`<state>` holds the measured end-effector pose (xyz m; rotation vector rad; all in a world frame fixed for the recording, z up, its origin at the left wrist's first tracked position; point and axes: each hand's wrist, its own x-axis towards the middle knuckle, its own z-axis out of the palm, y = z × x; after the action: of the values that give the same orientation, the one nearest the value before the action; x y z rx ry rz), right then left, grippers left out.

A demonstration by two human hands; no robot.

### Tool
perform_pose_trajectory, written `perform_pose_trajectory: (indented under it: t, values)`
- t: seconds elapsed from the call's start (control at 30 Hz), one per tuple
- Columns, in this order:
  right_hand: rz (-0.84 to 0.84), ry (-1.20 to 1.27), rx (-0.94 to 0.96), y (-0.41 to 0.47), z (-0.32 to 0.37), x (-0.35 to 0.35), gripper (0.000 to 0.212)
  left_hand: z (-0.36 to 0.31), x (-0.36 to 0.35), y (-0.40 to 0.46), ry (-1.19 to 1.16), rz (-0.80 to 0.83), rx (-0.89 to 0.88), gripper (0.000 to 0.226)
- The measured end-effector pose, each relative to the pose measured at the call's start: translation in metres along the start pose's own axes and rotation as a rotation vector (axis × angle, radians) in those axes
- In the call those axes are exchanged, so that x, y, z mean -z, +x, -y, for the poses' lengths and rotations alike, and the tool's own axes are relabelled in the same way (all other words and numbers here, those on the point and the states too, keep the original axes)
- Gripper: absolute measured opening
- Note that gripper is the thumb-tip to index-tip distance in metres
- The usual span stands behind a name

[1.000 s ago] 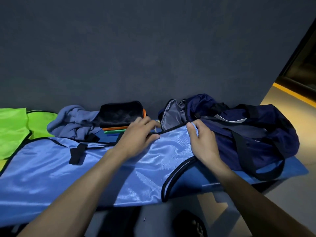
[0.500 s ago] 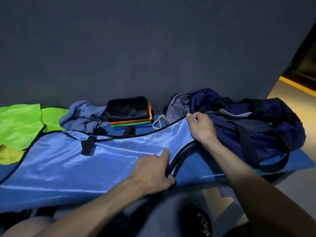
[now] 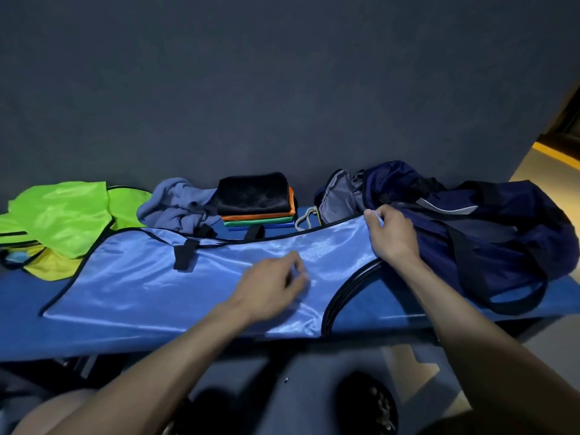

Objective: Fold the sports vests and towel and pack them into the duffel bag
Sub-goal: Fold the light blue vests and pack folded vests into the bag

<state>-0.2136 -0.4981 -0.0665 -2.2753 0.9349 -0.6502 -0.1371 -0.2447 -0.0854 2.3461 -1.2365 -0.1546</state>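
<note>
The light-blue vest, spread flat on the counter beside the duffel bag, looks thin, limp and slippery, so the bound corners suit holding best: the right hand pinches one, the left hand rests loosely curled on the cloth.

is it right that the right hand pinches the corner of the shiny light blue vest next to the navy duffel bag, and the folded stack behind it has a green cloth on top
Not quite. The head view shows the folded stack topped by a black cloth; green is a lower layer. The rest holds: the right hand pinches the corner of the shiny light blue vest beside the navy duffel bag.
</note>
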Motion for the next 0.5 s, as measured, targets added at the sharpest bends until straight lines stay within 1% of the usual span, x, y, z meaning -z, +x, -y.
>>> perform_pose_trajectory:
  t: [0.07, 0.13, 0.2, 0.3, 0.37, 0.43, 0.5]
  values:
    - [-0.005, -0.007, 0.013, -0.004, -0.004, 0.002, 0.037, 0.029, 0.008, 0.009, 0.140, -0.034, 0.013, 0.013]
    - [-0.011, 0.002, 0.023, -0.006, -0.007, 0.004, 0.036, 0.053, 0.009, 0.013, 0.235, -0.042, 0.065, 0.018]
    - [-0.007, 0.027, 0.025, -0.007, -0.008, 0.006, 0.038, 0.069, 0.006, 0.016, 0.234, -0.075, 0.079, 0.028]
    - [0.001, 0.063, 0.017, -0.008, -0.010, 0.007, 0.042, 0.084, -0.003, 0.017, 0.251, -0.065, 0.019, 0.050]
    - [0.008, 0.074, 0.010, -0.008, -0.010, 0.006, 0.042, 0.091, -0.008, 0.016, 0.270, -0.070, -0.014, 0.054]
    - [0.000, 0.086, 0.016, -0.008, -0.010, 0.005, 0.042, 0.095, -0.010, 0.016, 0.236, -0.081, -0.026, 0.054]
    - [-0.013, 0.103, 0.022, -0.009, -0.009, 0.003, 0.042, 0.097, -0.010, 0.017, 0.209, -0.042, -0.016, 0.063]
